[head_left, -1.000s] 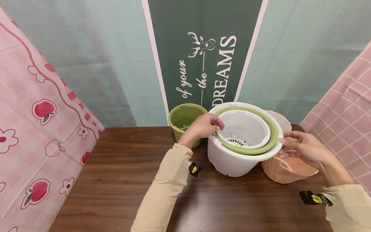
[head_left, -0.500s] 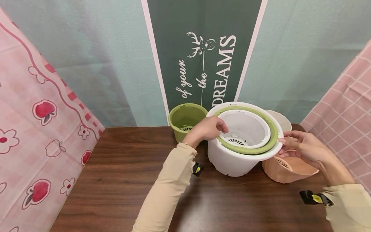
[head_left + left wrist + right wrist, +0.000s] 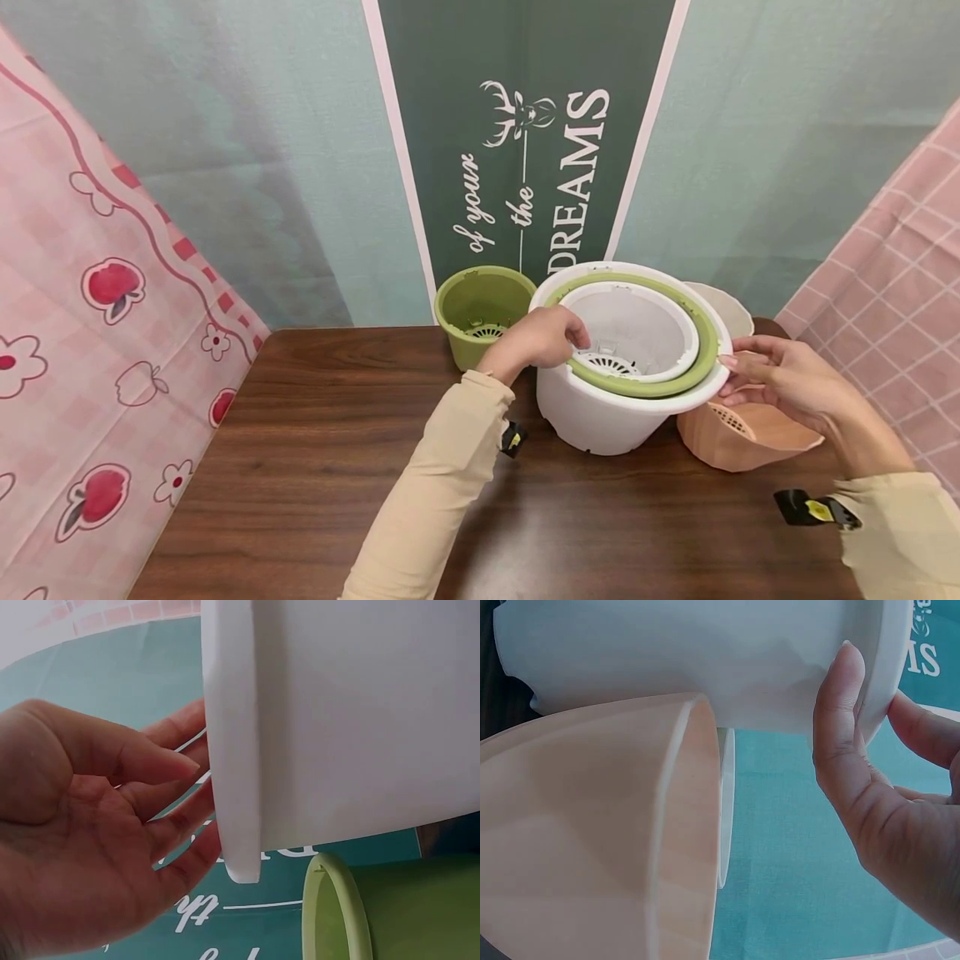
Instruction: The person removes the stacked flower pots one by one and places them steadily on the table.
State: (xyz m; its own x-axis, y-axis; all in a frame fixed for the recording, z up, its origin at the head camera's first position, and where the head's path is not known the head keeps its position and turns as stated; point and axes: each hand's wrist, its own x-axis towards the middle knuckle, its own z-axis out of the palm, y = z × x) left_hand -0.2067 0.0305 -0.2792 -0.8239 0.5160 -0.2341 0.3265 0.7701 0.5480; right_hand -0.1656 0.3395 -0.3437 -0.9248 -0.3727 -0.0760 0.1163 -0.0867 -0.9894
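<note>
A large white flower pot (image 3: 600, 421) stands on the table, with a green pot (image 3: 637, 387) nested in it and a smaller white pot (image 3: 648, 325) innermost. My left hand (image 3: 546, 335) is over the left side of the nested rims, its fingertips partly hidden. In the left wrist view, the left fingers (image 3: 184, 817) reach past the large pot's rim, while the thumb stays apart from it. At the right side, my right hand (image 3: 787, 383) pinches the large white pot's rim, thumb under the lip and fingers over it in the right wrist view.
Left of the stack stands a separate green pot (image 3: 483, 312) with a slotted base. A peach pot (image 3: 738, 442) with a slanted rim sits close on the right, and a cream pot (image 3: 723, 308) is partly hidden behind. Curtains border the wooden table (image 3: 337, 433).
My left hand has shifted slightly right and down over the rims, its fingers coming away from the edge they touched. The right hand and the pots stay nearly in place.
</note>
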